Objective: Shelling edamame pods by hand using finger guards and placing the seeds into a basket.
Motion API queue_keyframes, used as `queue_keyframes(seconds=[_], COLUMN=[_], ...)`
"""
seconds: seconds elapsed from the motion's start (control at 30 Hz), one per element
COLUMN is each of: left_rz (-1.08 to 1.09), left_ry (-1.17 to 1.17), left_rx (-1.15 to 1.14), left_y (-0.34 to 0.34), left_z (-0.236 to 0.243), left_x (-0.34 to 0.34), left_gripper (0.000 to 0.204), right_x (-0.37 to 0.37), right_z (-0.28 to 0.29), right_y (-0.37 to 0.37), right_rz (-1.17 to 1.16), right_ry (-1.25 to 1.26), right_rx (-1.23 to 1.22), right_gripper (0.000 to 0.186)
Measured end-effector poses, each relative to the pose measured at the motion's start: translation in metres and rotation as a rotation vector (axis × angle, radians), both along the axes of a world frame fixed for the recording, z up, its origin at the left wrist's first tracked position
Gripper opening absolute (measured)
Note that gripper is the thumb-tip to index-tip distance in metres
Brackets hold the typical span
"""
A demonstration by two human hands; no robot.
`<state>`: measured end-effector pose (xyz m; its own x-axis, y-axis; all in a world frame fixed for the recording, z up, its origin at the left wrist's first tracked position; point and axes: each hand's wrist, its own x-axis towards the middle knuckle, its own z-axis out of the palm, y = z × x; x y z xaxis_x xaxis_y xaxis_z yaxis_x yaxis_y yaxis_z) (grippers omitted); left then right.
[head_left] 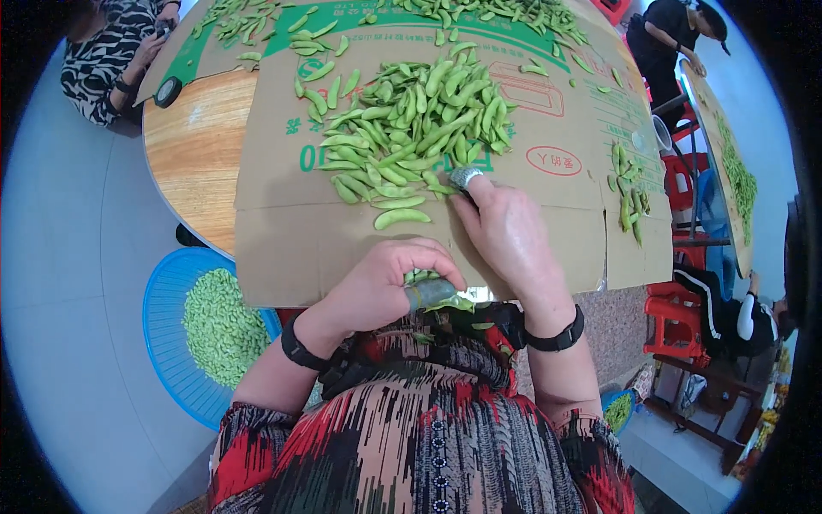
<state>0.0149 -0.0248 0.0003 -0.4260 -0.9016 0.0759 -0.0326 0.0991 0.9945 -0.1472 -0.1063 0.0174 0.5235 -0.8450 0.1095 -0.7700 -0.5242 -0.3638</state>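
Note:
Green soybean pods (428, 107) lie heaped on a flattened cardboard sheet (274, 231) in front of me. Close to my body, my left hand (381, 278) is closed around several soybean pods, partly hidden by its fingers; a dull green cover wraps its thumb. My right hand (512, 231) is at the near edge of the heap, a grey cover on one fingertip. That fingertip and the thumb pinch the end of a single pod (443, 189). The other fingers of the right hand are curled under and hidden.
A blue basket (163, 343) of shelled beans stands low at my left. Smaller groups of pods (629, 193) lie at the right of the cardboard. Other people (103, 73) sit around. Red stools (676, 317) and another table (715, 146) are at the right.

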Motion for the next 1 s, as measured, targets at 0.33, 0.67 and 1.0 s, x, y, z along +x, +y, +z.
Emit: queue_keyframes(seconds=[0.33,0.67,1.0], left_rz=[0.220,0.478,0.340], left_ry=[0.723,0.758,0.744], left_rx=[0.567,0.354,0.319], left_y=[-0.004,-0.001,-0.002], left_z=[0.000,-0.012,-0.019], left_x=[0.003,0.000,-0.001], left_gripper=[0.032,0.017,0.023], right_x=[-0.017,-0.010,-0.012], right_z=[0.003,0.010,-0.003], right_y=[0.030,0.041,0.038], right_rz=[-0.058,0.098,0.048], right_ry=[-1.151,-1.118,-1.143], right_rx=[1.364,1.313,1.419], right_gripper=[0.018,0.019,0.016])
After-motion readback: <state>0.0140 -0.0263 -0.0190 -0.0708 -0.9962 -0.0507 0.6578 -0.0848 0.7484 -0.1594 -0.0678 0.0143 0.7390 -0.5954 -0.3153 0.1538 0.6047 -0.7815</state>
